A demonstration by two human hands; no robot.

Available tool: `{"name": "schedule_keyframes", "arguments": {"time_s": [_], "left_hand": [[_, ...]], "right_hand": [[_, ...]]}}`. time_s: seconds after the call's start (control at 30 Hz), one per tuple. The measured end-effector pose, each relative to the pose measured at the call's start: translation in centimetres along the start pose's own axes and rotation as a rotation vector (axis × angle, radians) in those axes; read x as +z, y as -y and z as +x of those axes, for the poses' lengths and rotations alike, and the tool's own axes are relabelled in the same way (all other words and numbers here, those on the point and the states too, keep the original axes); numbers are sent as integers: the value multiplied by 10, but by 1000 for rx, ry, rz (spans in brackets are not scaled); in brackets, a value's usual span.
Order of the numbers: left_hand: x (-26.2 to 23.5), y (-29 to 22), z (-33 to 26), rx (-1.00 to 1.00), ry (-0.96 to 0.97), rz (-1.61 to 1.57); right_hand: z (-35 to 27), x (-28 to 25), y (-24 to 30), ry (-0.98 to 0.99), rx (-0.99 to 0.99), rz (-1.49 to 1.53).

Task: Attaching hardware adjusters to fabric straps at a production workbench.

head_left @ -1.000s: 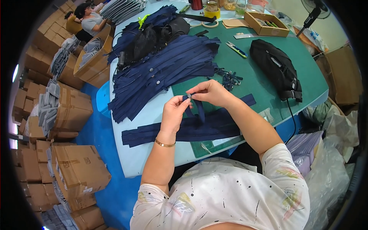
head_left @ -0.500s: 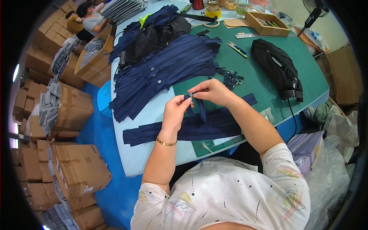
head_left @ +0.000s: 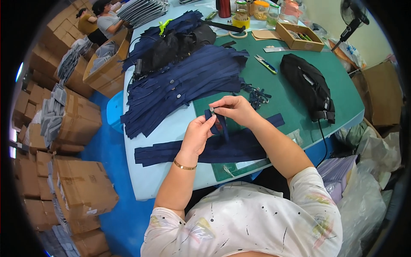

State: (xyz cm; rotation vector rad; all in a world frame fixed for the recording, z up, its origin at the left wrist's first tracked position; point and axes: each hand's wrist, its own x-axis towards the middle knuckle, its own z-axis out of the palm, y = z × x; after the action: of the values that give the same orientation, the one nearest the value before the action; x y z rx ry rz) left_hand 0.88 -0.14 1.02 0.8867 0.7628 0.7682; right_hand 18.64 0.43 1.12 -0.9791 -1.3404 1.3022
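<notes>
My left hand (head_left: 199, 133) and my right hand (head_left: 233, 109) are raised together over the table's near edge. Between them they pinch a short navy zipper strip (head_left: 219, 125); a small metal slider (head_left: 211, 109) sits at its top end by my right fingertips. Below my hands, a row of flat navy strips (head_left: 171, 152) lies across the table. A big pile of navy zipper strips (head_left: 180, 88) fans out further back on the left. A small heap of dark sliders (head_left: 257, 96) rests just behind my right hand.
A green cutting mat (head_left: 295, 115) covers the right half of the light blue table (head_left: 150, 182). On it lie a black waist bag (head_left: 310, 85), scissors (head_left: 266, 64) and a cardboard tray (head_left: 299, 36). Cardboard boxes (head_left: 77, 188) line the blue floor at left. Another person (head_left: 105, 19) works far back.
Both hands stay in nearly the same spot, still working the strip's top end; my fingers shifted slightly around the slider.
</notes>
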Motion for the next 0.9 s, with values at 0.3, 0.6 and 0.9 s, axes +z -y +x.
{"name": "schedule_keyframes", "arguments": {"time_s": [0.3,0.6,0.9], "left_hand": [[3,4,0,27,-45,3],[5,-1,-3,0,-104,194],[0,7,3,30,-115,170]], "right_hand": [[-1,4,6,30,-20,-157],[-1,1,3,35,-140,-348],[-2,1,3,51,-153,-370]]}}
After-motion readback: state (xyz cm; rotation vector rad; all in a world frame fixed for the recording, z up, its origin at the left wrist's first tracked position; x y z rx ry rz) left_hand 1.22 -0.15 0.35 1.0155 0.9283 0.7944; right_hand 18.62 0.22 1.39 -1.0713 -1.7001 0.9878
